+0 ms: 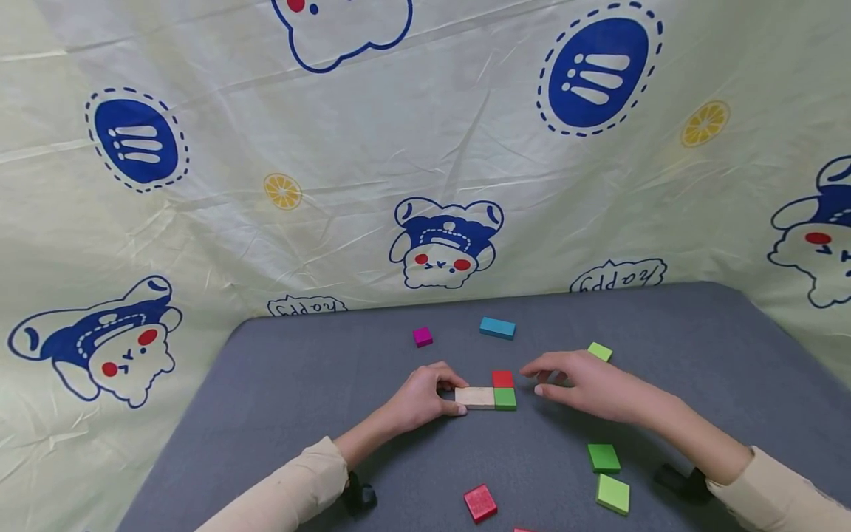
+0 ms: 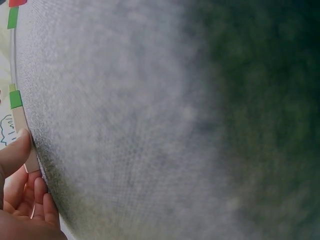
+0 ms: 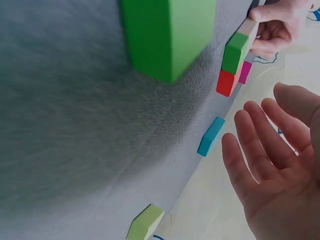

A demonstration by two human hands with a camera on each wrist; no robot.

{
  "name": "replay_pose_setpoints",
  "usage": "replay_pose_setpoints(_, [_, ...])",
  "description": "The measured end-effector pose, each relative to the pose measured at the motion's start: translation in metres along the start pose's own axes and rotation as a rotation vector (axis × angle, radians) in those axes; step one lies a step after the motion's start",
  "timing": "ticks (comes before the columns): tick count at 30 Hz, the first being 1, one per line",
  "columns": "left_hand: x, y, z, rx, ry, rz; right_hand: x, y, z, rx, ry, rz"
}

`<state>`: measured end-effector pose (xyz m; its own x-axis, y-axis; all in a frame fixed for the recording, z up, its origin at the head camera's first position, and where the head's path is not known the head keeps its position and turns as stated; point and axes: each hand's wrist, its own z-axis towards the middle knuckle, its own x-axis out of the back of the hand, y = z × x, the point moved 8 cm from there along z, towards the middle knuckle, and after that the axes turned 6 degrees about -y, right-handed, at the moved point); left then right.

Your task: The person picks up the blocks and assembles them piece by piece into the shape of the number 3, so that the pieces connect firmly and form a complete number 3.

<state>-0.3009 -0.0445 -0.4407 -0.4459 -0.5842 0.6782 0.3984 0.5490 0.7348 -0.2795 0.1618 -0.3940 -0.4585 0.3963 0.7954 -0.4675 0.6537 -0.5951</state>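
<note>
My left hand point(image 1: 423, 395) pinches the left end of a plain wooden block point(image 1: 475, 398), thumb on the near side and fingers on the far side. Against that block's right end sits a green block point(image 1: 505, 399), and a red block point(image 1: 502, 379) lies directly behind the green one. To the right of this group my right hand point(image 1: 585, 380) hovers with fingers loosely extended and nothing in them. In the right wrist view its palm point(image 3: 280, 185) is bare. The left wrist view shows the left thumb point(image 2: 16, 152) on the wooden block point(image 2: 21, 122).
A magenta block point(image 1: 422, 337) and a blue block point(image 1: 497, 328) lie farther back. A light green block point(image 1: 600, 352) is partly behind the right hand. Nearer, a green block point(image 1: 603, 458), another light green block point(image 1: 613, 494) and a red block point(image 1: 480, 503) rest on the grey table point(image 1: 286, 414).
</note>
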Motion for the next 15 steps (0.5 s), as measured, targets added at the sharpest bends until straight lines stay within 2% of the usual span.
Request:
replay_pose_setpoints(7, [0.0,0.002,0.0,-0.005,0.0,0.004,-0.004,-0.003,-0.033,0.018,0.001,-0.03])
replay_pose_setpoints(15, [-0.001,-0.001,0.0,0.005,0.002,0.008,-0.015,0.003,-0.059,0.022,-0.039,-0.077])
